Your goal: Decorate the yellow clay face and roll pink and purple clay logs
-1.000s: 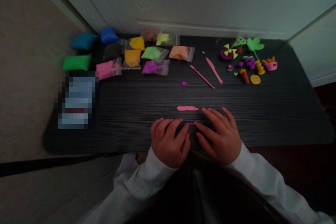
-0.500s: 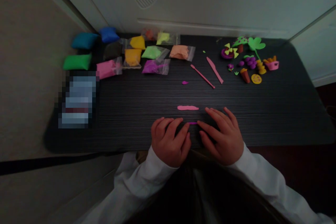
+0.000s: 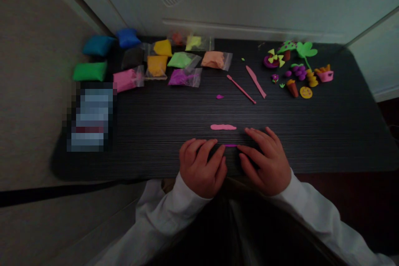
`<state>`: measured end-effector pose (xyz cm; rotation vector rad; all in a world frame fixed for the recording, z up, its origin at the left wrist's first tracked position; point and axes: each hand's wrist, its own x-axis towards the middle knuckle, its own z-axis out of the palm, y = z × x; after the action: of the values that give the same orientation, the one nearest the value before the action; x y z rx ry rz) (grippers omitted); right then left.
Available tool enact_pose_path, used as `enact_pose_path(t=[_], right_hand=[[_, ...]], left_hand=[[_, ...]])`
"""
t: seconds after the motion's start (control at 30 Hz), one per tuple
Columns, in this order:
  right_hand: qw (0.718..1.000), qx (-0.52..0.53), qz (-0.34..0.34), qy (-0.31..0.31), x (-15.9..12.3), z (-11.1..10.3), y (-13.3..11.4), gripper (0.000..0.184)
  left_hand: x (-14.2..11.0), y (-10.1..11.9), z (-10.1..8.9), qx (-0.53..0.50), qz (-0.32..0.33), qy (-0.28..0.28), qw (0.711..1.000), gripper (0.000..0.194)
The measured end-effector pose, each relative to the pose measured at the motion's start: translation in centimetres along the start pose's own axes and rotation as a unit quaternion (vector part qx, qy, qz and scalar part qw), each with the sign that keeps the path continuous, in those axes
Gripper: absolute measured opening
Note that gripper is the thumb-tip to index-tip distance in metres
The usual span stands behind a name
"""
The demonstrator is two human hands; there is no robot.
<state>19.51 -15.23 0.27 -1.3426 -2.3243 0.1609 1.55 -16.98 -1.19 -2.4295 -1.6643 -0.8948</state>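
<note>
Both my hands rest fingers-down on the near edge of a dark ribbed table (image 3: pixel 327 133). A thin magenta clay strand (image 3: pixel 231 145) shows between them, its ends under my fingertips. My left hand (image 3: pixel 201 166) has its fingers curled over the strand's left end. My right hand (image 3: pixel 266 160) lies flat with fingers spread on the right end. A pink clay roll (image 3: pixel 223 127) lies just beyond my fingers. A small magenta clay bit (image 3: pixel 220 97) sits farther back.
Several bags and pillows of coloured clay (image 3: pixel 156 64) lie at the back left. Two pink plastic tools (image 3: pixel 247 85) lie mid-back. Finished clay figures (image 3: pixel 296 68) stand at the back right. A blurred box (image 3: pixel 90 118) sits at the left edge.
My right hand has slid a little to the right, and more of the magenta strand shows between my hands. The left hand has hardly moved.
</note>
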Motion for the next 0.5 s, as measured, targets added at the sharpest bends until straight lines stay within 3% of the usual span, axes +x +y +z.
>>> enact_pose_path(t=[0.1, 0.5], right_hand=[[1.0, 0.012, -0.002, 0.016, -0.06, -0.11, 0.02, 0.023], [0.999, -0.04, 0.001, -0.03, 0.03, 0.35, -0.19, 0.021]], left_hand=[[0.01, 0.07, 0.02, 0.001, 0.0, -0.001, 1.0, 0.028], [-0.06, 0.12, -0.15, 0.007, 0.008, -0.018, 1.0, 0.037]])
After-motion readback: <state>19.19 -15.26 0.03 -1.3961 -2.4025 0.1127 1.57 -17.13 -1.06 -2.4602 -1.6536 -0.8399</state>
